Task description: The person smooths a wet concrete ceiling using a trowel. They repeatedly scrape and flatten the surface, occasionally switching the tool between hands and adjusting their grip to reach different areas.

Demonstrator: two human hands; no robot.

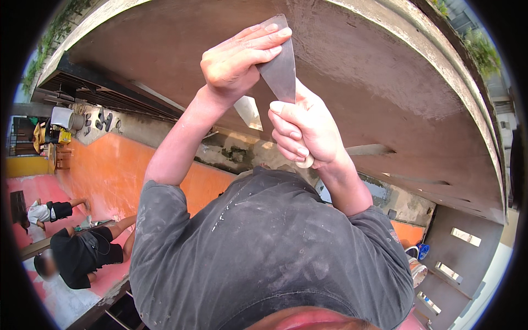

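A putty knife with a grey metal blade and a pale handle is raised in front of me, its blade pointing up. My right hand is wrapped round the handle, thumb toward the base of the blade. Across the upper part of the blade lie the stretched fingers of my left hand, touching the metal. The left thumb is hidden. Both arms are lifted, close before a brown wall surface, which has a rougher, paler patch to the right of the blade.
Narrow openings pierce the wall. A dark slatted grille is at left. Below, far left, two people stand on a pink floor beside an orange surface. A blue container is at lower right.
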